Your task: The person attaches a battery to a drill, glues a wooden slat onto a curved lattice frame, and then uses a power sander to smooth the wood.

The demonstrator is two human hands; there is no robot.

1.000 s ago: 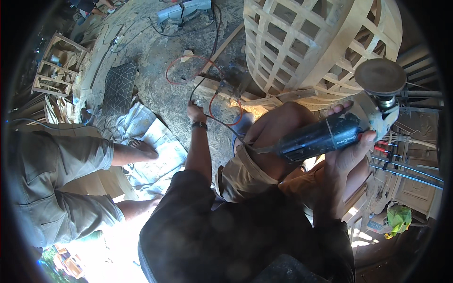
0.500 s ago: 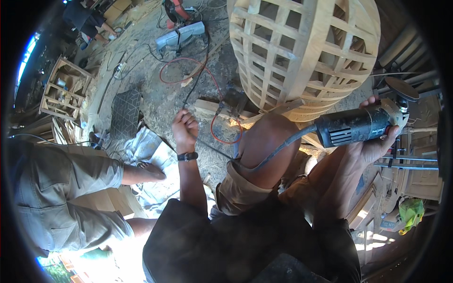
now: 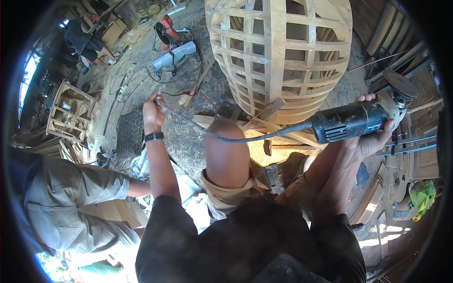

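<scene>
My right hand [image 3: 377, 140] is wrapped round the head end of a black angle grinder [image 3: 342, 123], which lies sideways. A round brown sanding disc [image 3: 400, 84] sits on the tool's spindle, facing up and away from my palm. Out to the left, my left hand [image 3: 154, 113] is closed on the grinder's dark power cord [image 3: 236, 140]. Between the two hands the cord sags in a shallow curve, passing over my raised knee [image 3: 227, 153]. Beyond the knee stands a large rounded lattice frame [image 3: 274, 56] of pale wood, apart from both hands.
Loose wood pieces [image 3: 297, 135] lie at the frame's foot. A mitre saw [image 3: 173, 55] stands on the floor at the far left, near trailing cords. Close on my left is a person in grey shorts [image 3: 61, 186]; another person [image 3: 85, 40] bends farther back. A small wooden frame [image 3: 71, 112] stands left.
My left hand has moved left and slightly farther away, drawing the cord up into a longer span across my knee. The grinder stays in my right hand. The view has shifted somewhat.
</scene>
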